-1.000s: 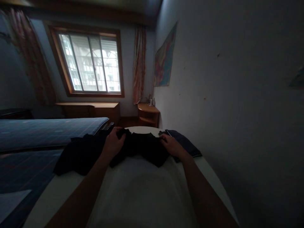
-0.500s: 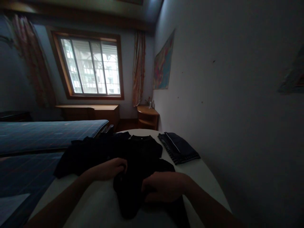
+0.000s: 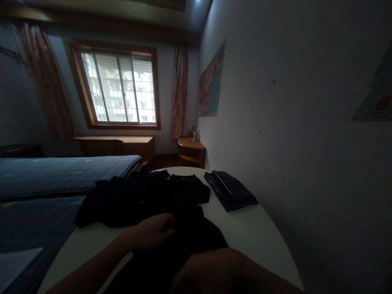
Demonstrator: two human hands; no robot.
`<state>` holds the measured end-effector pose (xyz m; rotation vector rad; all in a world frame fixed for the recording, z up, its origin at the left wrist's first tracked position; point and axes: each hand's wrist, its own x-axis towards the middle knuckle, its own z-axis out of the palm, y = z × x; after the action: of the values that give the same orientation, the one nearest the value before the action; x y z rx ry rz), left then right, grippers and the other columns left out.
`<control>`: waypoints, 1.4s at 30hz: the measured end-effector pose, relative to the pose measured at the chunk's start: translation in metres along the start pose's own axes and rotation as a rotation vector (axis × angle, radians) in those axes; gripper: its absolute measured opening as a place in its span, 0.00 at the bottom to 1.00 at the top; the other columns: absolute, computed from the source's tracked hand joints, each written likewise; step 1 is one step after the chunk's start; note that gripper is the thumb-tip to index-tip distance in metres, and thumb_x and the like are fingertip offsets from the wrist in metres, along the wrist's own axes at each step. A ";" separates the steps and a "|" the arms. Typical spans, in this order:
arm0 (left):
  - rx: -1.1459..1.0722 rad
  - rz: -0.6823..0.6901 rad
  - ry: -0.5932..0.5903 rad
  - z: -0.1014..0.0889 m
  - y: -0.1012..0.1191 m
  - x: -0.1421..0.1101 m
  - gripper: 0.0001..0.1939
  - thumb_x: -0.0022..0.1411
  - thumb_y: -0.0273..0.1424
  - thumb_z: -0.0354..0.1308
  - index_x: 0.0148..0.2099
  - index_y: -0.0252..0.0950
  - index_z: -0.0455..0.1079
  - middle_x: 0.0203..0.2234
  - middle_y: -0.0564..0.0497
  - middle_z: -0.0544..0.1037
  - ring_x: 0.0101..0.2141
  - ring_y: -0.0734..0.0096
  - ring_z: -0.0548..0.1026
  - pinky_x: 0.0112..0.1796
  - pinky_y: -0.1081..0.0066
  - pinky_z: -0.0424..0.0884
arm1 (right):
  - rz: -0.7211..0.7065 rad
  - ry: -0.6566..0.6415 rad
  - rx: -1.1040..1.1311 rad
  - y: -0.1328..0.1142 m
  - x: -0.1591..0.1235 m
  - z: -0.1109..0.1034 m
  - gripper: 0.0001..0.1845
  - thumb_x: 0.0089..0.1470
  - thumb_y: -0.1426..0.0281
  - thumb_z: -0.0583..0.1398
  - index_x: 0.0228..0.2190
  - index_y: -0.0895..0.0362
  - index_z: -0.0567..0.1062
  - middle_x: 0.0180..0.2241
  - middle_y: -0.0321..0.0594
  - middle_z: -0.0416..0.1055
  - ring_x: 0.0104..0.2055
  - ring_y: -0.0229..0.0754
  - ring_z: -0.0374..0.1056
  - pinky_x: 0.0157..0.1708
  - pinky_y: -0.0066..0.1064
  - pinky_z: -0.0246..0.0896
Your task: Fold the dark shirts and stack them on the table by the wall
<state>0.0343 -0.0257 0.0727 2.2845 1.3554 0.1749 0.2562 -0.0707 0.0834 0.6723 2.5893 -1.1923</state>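
A black shirt (image 3: pixel 186 194) lies spread on the round white table (image 3: pixel 260 241), its neckline and a short sleeve showing at the far side. My left hand (image 3: pixel 154 232) is closed on the black cloth around the middle, thumb and fingers pinched together. Lower and nearer to me, my right hand (image 3: pixel 211 269) is curled on the near part of the same dark cloth; its fingertips are partly lost in shadow. Another dark garment (image 3: pixel 113 200) lies to the left, and its border with the shirt is hard to make out.
Folded dark clothes with a white stripe (image 3: pixel 234 190) lie at the table's right side. A bed with a blue checked mattress (image 3: pixel 61 173) is on the left, and a wall (image 3: pixel 290 155) rises on the right. A desk (image 3: pixel 134 141) and a corner shelf (image 3: pixel 191 143) stand under the window side.
My right hand has come down toward me. My left hand has shifted slightly right and nearer. The bunched near part of the black cloth is now spread wider over the table's front.
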 end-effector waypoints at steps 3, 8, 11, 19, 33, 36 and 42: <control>0.127 0.018 0.217 0.027 -0.016 0.016 0.25 0.64 0.37 0.50 0.61 0.36 0.63 0.61 0.41 0.66 0.59 0.57 0.66 0.60 0.59 0.60 | 0.121 0.476 -0.209 0.019 0.001 -0.012 0.17 0.57 0.73 0.58 0.49 0.55 0.74 0.50 0.44 0.74 0.50 0.45 0.70 0.50 0.33 0.62; 0.254 0.006 0.283 0.061 -0.034 0.015 0.25 0.67 0.36 0.47 0.64 0.37 0.62 0.64 0.43 0.63 0.63 0.56 0.60 0.62 0.55 0.56 | 0.423 0.689 -0.442 0.057 -0.002 -0.012 0.28 0.54 0.76 0.57 0.57 0.57 0.68 0.57 0.51 0.67 0.57 0.53 0.64 0.53 0.41 0.59; 0.310 -0.021 0.272 0.060 -0.028 0.005 0.22 0.67 0.35 0.46 0.60 0.37 0.67 0.60 0.42 0.67 0.59 0.53 0.65 0.58 0.54 0.62 | 0.485 0.592 -0.446 0.063 -0.010 -0.007 0.22 0.56 0.79 0.52 0.50 0.57 0.73 0.50 0.50 0.72 0.50 0.49 0.70 0.47 0.35 0.61; 0.472 -0.106 0.079 0.028 0.013 -0.005 0.25 0.70 0.41 0.41 0.47 0.31 0.75 0.42 0.35 0.79 0.42 0.45 0.78 0.43 0.49 0.72 | 0.438 0.347 -0.415 0.035 -0.042 -0.002 0.11 0.51 0.70 0.59 0.36 0.54 0.79 0.37 0.45 0.80 0.38 0.50 0.77 0.31 0.31 0.61; 0.570 -0.257 0.309 0.007 0.001 0.097 0.19 0.70 0.30 0.42 0.57 0.34 0.66 0.51 0.37 0.73 0.41 0.51 0.79 0.37 0.59 0.75 | 0.963 0.796 -0.437 0.107 -0.006 -0.060 0.22 0.63 0.57 0.53 0.45 0.61 0.75 0.44 0.56 0.77 0.46 0.56 0.74 0.42 0.40 0.66; 0.576 -0.325 0.316 -0.008 -0.027 0.113 0.22 0.68 0.24 0.39 0.60 0.31 0.63 0.57 0.31 0.68 0.43 0.48 0.79 0.38 0.57 0.74 | 0.928 0.810 -0.433 0.120 -0.001 -0.061 0.19 0.61 0.59 0.56 0.45 0.60 0.75 0.47 0.56 0.74 0.47 0.55 0.73 0.43 0.40 0.65; 0.514 -0.390 0.215 -0.022 -0.072 0.137 0.22 0.69 0.31 0.44 0.63 0.33 0.60 0.48 0.34 0.76 0.47 0.49 0.77 0.43 0.56 0.73 | 0.740 0.858 -0.365 0.145 0.011 -0.066 0.16 0.53 0.79 0.55 0.43 0.60 0.74 0.46 0.50 0.74 0.48 0.46 0.71 0.45 0.31 0.60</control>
<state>0.0384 0.1276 0.0410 2.3787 2.1302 -0.0707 0.3172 0.0653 0.0266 2.1329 2.5321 -0.1830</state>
